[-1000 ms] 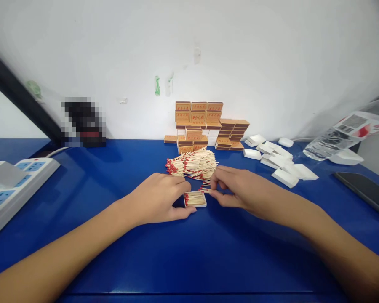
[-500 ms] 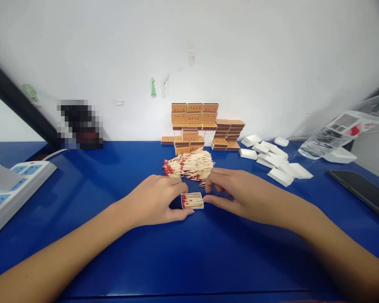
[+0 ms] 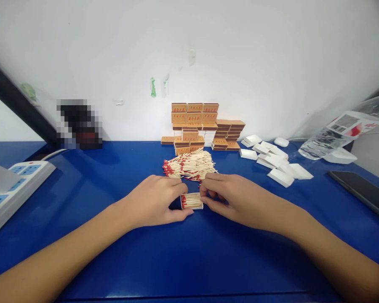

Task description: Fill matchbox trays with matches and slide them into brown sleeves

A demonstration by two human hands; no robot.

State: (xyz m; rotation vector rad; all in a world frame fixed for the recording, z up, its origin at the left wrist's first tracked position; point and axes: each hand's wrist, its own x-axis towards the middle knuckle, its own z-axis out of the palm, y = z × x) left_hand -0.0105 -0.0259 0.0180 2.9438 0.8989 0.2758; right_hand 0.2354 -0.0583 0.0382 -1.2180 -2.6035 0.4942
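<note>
One pinch: from nine o'clock, left hand has thumb and fingers about long sides of white tray, centre of my view. Right hand at three o'clock, fingertips nearly together at tray's end; whether they hold anything, I cannot tell. Red-headed matches lie inside tray. Loose match pile at twelve, stacked matchboxes beyond; more trays at two, phone farther out at three.

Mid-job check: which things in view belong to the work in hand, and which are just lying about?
In the work:
- open tray of matches, steadied by the left hand, right hand at its right end
- loose match pile
- likely, stacked matchboxes and scattered white trays

Apparently just lying about:
- power strip
- plastic bottle
- phone
</note>
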